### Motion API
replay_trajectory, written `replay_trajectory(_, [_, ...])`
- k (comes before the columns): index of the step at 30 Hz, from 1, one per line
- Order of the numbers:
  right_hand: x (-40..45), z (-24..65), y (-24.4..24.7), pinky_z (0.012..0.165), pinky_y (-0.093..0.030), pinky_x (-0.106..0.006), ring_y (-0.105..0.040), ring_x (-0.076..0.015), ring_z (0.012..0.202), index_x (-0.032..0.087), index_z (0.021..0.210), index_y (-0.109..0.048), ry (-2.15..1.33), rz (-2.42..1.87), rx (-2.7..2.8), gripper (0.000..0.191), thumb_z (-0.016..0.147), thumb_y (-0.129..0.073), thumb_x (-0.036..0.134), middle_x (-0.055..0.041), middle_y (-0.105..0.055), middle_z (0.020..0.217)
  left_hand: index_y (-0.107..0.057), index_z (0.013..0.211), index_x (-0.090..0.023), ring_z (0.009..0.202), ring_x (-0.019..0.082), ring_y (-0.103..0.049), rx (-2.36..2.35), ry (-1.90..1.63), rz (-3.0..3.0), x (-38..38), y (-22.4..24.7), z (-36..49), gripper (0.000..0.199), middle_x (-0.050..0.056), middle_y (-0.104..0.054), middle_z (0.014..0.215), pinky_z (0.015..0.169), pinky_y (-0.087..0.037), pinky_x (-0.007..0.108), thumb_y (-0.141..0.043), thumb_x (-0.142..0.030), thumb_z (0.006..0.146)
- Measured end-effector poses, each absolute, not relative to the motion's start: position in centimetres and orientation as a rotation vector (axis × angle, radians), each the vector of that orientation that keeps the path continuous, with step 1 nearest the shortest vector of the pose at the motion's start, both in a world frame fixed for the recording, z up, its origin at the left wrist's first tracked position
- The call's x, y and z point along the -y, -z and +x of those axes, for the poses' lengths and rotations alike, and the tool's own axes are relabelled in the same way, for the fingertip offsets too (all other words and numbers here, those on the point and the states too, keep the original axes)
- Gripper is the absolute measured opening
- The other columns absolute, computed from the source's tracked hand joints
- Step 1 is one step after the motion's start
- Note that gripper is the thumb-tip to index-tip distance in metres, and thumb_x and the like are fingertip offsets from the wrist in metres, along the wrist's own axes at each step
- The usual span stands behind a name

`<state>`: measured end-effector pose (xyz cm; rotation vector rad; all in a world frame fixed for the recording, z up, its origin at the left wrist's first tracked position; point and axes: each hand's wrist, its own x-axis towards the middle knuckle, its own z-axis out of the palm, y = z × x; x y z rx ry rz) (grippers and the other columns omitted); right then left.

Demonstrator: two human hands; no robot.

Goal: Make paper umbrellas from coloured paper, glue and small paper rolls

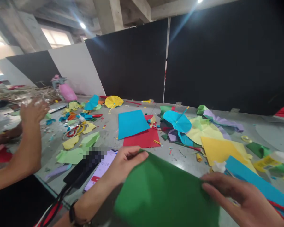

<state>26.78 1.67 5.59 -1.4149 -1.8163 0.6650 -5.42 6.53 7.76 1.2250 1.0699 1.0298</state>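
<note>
A sheet of green paper point(170, 195) is held up between my two hands, low in the middle of the head view. My left hand point(126, 164) pinches its upper left corner between thumb and fingers. At the upper right corner, my right hand point(232, 192) grips the sheet between thumb and forefinger. Beyond the green sheet lie a blue sheet point(132, 124) and a red sheet point(144, 137), overlapping on the table. A lit phone point(106, 167) rests beside my left wrist, next to a black power bank-like block point(85, 167) with a cable.
Crumpled paper point(203, 129), a blue paper umbrella point(177, 121) and a yellow one point(114, 101) lie across the table. A glue bottle point(272, 160) lies at right; scissors point(74, 130) lie left. Another person's arm point(30, 138) reaches in at far left. Dark panels point(132, 66) stand behind.
</note>
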Motion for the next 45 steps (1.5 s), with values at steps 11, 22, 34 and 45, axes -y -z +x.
replay_trajectory(11, [-6.3, 24.0, -8.6, 0.084, -0.059, -0.041, -0.074, -0.0309, 0.100, 0.024, 0.105, -0.076, -0.665, -1.459, 1.791, 0.033, 0.089, -0.066, 0.051, -0.0096, -0.080, 0.109, -0.078, 0.085, -0.016, 0.063, 0.015, -0.071, -1.140, -1.078, 0.978, -9.1, -8.0, -5.5, 0.036, 0.004, -0.079, 0.074, 0.060, -0.055, 0.022, -0.092, -0.047, 0.072])
replay_trajectory(22, [-8.5, 25.5, -9.1, 0.063, -0.051, -0.029, -0.070, -0.0204, 0.074, 0.021, 0.081, -0.075, -1.071, -1.400, 1.676, 0.031, 0.084, -0.067, 0.051, -0.0042, -0.077, 0.079, -0.077, 0.088, -0.016, 0.056, 0.017, -0.072, -0.951, -0.912, 0.910, -10.6, -7.1, -4.1, 0.039, 0.004, -0.078, 0.069, 0.052, -0.057, 0.023, -0.079, -0.055, 0.082])
replay_trajectory(34, [-8.6, 26.0, -9.5, 0.052, -0.045, -0.025, -0.064, -0.0162, 0.061, 0.021, 0.091, -0.071, -1.154, -1.395, 1.348, 0.047, 0.078, -0.072, 0.066, -0.0005, -0.070, 0.068, -0.059, 0.064, -0.017, 0.039, 0.015, -0.064, -0.846, -0.945, 1.215, -8.5, -10.0, -2.5, 0.039, 0.002, -0.066, 0.045, 0.034, -0.040, 0.017, -0.075, -0.041, 0.090])
replay_trajectory(45, [-3.5, 27.5, -7.6, 0.059, -0.048, -0.027, -0.058, -0.0157, 0.066, 0.023, 0.089, -0.066, -0.775, -1.415, 1.370, 0.034, 0.089, -0.069, 0.057, -0.0003, -0.065, 0.073, -0.066, 0.095, -0.016, 0.049, 0.013, -0.059, -0.913, -0.682, 1.583, -10.4, -5.8, -2.3, 0.042, 0.003, -0.066, 0.067, 0.046, -0.042, 0.023, -0.050, -0.055, 0.099])
